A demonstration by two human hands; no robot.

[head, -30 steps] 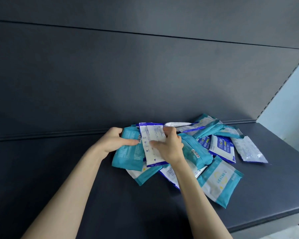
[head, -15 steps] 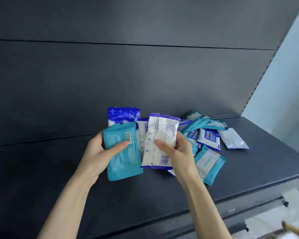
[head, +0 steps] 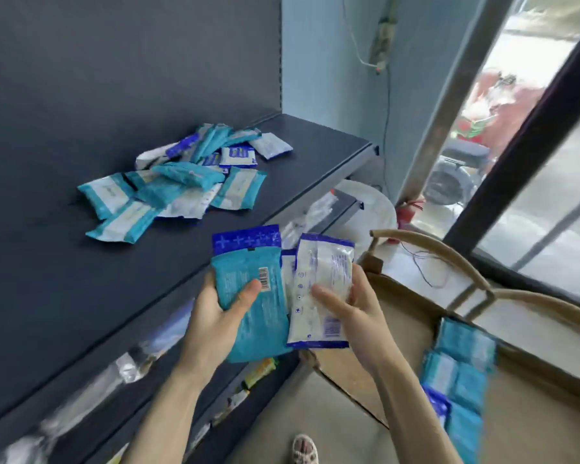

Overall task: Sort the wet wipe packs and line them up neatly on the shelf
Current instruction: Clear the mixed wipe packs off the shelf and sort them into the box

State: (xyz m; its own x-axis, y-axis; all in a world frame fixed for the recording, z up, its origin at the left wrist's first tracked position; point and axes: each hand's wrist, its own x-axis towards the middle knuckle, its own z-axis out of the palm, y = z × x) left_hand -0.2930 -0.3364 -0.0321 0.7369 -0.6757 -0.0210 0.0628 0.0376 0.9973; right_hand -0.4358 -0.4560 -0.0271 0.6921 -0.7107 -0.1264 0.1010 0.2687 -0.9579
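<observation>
Gripping a teal pack [head: 252, 306] (barcode up), the left hand [head: 215, 316].

Teal pack [head: 265, 319] in left grip [head: 215, 324]

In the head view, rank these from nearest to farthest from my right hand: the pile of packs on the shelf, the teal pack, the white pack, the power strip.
1. white pack: held in the right hand itself.
2. teal pack: just to its left, gripped by the left hand.
3. pile of packs: on the shelf, farther left and back.
4. power strip: high on the wall, beyond the shelf's end.
</observation>
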